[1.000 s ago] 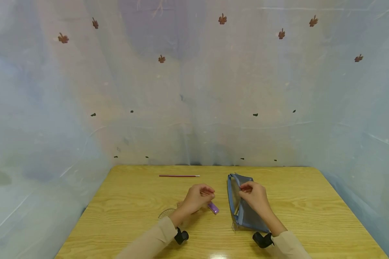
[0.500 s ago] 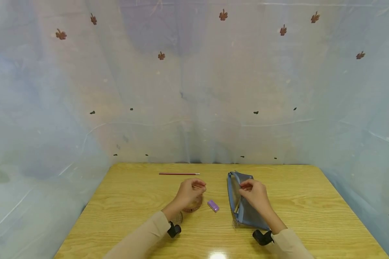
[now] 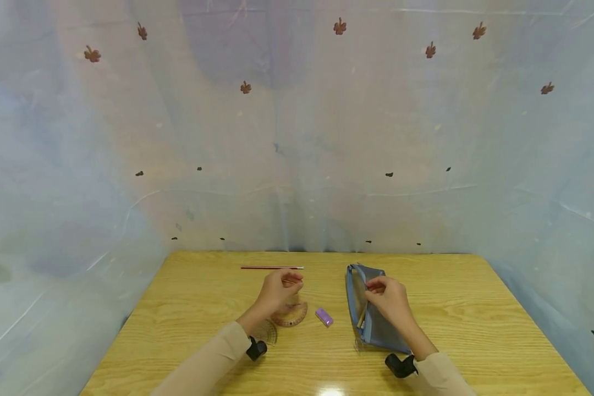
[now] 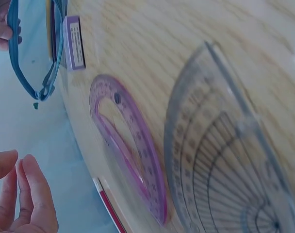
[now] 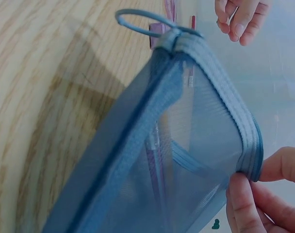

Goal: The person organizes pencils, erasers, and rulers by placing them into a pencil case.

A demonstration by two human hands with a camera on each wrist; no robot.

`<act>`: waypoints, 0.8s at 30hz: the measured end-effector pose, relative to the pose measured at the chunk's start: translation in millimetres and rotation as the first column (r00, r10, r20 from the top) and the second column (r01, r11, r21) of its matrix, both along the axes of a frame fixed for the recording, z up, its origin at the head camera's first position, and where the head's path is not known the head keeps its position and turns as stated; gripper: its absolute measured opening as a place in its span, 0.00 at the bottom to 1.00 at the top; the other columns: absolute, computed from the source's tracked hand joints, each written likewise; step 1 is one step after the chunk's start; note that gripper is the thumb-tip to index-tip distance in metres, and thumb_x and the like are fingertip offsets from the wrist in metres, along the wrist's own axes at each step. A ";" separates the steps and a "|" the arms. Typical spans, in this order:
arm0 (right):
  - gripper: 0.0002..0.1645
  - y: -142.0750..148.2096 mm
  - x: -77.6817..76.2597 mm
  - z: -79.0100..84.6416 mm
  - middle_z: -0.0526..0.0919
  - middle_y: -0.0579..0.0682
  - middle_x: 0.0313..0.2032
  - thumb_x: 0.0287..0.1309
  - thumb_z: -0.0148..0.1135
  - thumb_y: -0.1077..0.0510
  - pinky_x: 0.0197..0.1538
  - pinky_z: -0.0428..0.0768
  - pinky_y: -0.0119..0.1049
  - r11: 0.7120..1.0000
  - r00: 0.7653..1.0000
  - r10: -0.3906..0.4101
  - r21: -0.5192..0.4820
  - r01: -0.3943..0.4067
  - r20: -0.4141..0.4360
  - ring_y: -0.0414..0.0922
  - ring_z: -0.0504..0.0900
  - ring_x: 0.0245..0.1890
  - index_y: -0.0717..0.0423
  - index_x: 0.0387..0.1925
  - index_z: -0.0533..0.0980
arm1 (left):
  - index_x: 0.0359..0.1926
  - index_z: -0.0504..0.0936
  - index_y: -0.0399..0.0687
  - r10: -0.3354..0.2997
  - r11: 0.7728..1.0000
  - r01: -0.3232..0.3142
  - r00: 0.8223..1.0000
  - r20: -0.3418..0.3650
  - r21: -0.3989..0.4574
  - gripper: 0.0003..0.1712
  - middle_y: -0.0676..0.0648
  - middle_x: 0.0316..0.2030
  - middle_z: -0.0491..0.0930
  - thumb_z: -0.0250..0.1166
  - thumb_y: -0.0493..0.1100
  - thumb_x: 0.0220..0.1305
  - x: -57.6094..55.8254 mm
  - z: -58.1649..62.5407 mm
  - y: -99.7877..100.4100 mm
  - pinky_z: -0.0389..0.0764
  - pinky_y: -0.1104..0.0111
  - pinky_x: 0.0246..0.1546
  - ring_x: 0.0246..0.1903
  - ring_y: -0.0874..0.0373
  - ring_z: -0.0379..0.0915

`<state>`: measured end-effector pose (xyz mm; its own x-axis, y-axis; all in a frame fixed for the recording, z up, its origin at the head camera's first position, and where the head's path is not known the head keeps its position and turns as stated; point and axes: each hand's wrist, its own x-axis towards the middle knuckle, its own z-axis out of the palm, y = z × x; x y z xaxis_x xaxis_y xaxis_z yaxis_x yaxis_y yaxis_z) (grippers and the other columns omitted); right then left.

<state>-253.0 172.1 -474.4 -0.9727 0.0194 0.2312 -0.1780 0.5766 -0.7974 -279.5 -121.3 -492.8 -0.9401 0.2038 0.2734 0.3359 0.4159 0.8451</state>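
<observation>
My right hand (image 3: pixel 393 301) pinches the zipped edge of a blue mesh pencil case (image 3: pixel 383 333), holding its mouth apart. Through the mesh (image 5: pixel 201 121) in the right wrist view, long slim items show inside. My left hand (image 3: pixel 276 290) hovers over the table, its fingers loosely bent and nothing visible between thumb and fingertips. Below it lie a pinkish protractor (image 4: pixel 146 165) and a clear protractor (image 4: pixel 220 165), the latter partly behind the wrist in the head view. A purple eraser (image 3: pixel 324 317) lies between the pinkish protractor and the case.
A dark red pencil (image 3: pixel 264 268) lies near the far edge of the wooden table (image 3: pixel 203 297), just beyond the left hand. A thin ring loop (image 3: pixel 358 344) hangs off the case's near corner. A pale curtain (image 3: pixel 297 209) stands behind the table.
My left hand has drawn away leftward and slightly farther from me, past the eraser, uncovering the pinkish protractor. The right hand keeps its grip on the case in the same place.
</observation>
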 end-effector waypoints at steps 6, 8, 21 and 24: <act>0.09 0.6 0.5 0.1 0.84 0.52 0.29 0.51 0.68 0.72 0.31 0.82 0.32 1.000 1.000 0.001 -0.005 -0.001 0.001 0.48 0.84 0.30 0.69 0.37 0.83 | 0.43 0.86 0.37 0.032 0.999 -0.032 0.999 -0.008 0.006 0.07 0.47 0.36 0.85 0.69 0.33 0.64 -1.6 2.1 -5.9 0.82 0.67 0.41 0.38 0.53 0.82; 0.09 0.7 0.6 -0.1 0.84 0.52 0.30 0.51 0.68 0.72 0.31 0.82 0.32 1.000 1.000 0.001 -0.004 -0.001 -0.001 0.48 0.83 0.30 0.69 0.38 0.83 | 0.42 0.86 0.36 0.041 0.999 -0.040 0.999 -0.021 0.015 0.06 0.46 0.36 0.85 0.69 0.32 0.63 -2.1 2.5 -8.0 0.82 0.67 0.40 0.38 0.52 0.82; 0.09 0.7 0.7 -1.2 0.84 0.52 0.30 0.51 0.68 0.71 0.31 0.82 0.32 1.000 1.000 0.006 0.001 -0.006 -0.007 0.46 0.83 0.30 0.68 0.37 0.83 | 0.41 0.86 0.39 0.083 0.997 -0.083 0.996 -0.020 0.007 0.07 0.48 0.35 0.85 0.70 0.31 0.61 -2.6 3.5 -20.7 0.83 0.65 0.39 0.36 0.55 0.81; 0.09 0.5 0.4 -1.0 0.84 0.52 0.29 0.51 0.68 0.72 0.31 0.82 0.32 1.000 1.000 0.006 -0.002 -0.006 -0.007 0.46 0.83 0.30 0.68 0.37 0.83 | 0.41 0.85 0.39 0.091 0.996 -0.091 0.996 -0.015 0.007 0.07 0.48 0.35 0.85 0.70 0.31 0.62 -1.6 3.4 -24.1 0.83 0.64 0.41 0.37 0.54 0.81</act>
